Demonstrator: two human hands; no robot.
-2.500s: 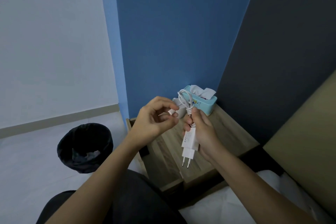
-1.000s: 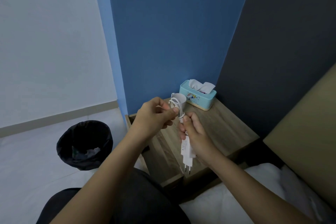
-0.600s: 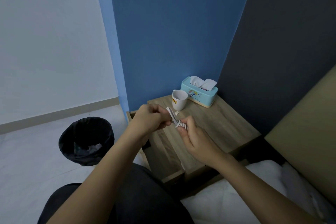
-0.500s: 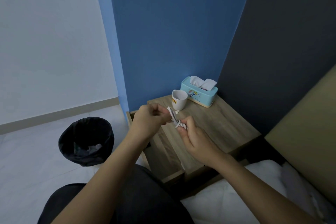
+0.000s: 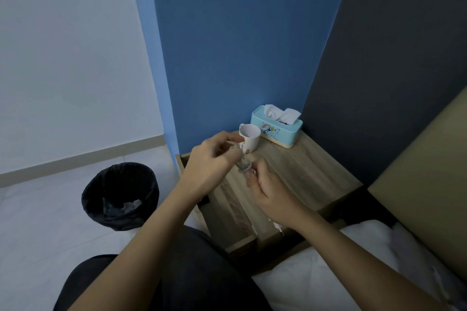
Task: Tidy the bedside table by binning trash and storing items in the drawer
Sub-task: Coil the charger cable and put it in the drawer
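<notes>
Both hands hold a white charger over the wooden bedside table (image 5: 310, 174). My right hand (image 5: 270, 192) grips the charger body; only its plug pins (image 5: 278, 228) show below the wrist. The coiled white cable (image 5: 243, 165) sits blurred between the two hands, and my left hand (image 5: 212, 161) pinches its loose end. A white mug (image 5: 250, 140) and a light blue tissue box (image 5: 276, 129) stand at the table's back. The drawer (image 5: 183, 159) is pulled open on the table's left side; its inside is hidden.
A black-lined trash bin (image 5: 121, 194) with some crumpled trash stands on the white floor to the left. A blue wall and a dark panel rise behind the table. The bed's white sheet (image 5: 328, 272) and tan headboard (image 5: 424, 197) lie on the right.
The hands and charger have come down from in front of the tissue box to just above the tabletop. More cable is wound around the charger, and the mug is now uncovered.
</notes>
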